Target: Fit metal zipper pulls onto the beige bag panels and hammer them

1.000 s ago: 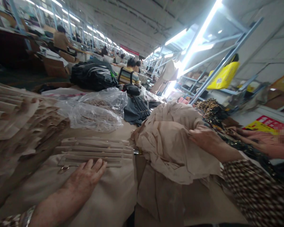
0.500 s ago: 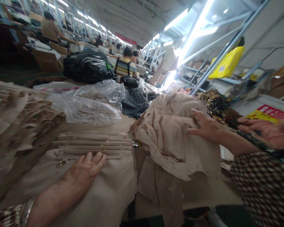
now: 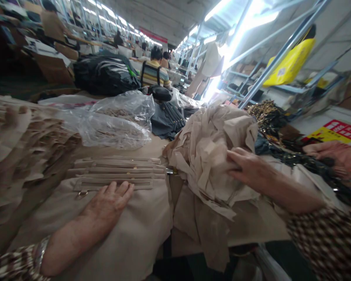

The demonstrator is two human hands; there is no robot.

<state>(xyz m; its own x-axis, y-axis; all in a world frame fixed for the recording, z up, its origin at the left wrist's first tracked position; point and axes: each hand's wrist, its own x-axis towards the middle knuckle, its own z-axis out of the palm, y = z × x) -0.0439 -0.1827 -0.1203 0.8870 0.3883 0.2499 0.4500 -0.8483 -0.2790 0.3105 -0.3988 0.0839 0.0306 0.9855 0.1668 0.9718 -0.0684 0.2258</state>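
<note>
- Head view — a long, brightly lit workshop, with rows of workbenches running off under overhead strip lights (image 3: 242,23) and metal shelving (image 3: 280,66) along the right, where a yellow bag (image 3: 291,58) hangs.
- Further along, a seated person in a striped top (image 3: 153,72) sits beyond a black bundle (image 3: 105,74); a cardboard box (image 3: 51,68) stands at the far left.
- The tan tabletop (image 3: 260,226) is crowded: two clear plastic bags (image 3: 117,125) of small tan pieces, a dark grey garment (image 3: 166,121), and a tall pile of beige pleated pieces (image 3: 26,144) at the left edge.
- The left hand (image 3: 108,205) lies flat on a beige fabric panel (image 3: 128,230), fingers spread wide and gripping nothing, their tips just below a row of stitched beige strips (image 3: 117,173).
- A metal ring (image 3: 82,194) sits at the lower strip's left end, close beside the left hand's fingers.
- The right hand (image 3: 248,169) rests on a crumpled beige cloth (image 3: 210,156), fingers slightly curled into its folds — whether they pinch it, I cannot tell.
- That cloth lies just right of the strips, heaped upon the tabletop.
- Another person's hand (image 3: 336,156) reaches in at the far right, above dark sequinned fabric (image 3: 307,166), apart from the right hand.
</note>
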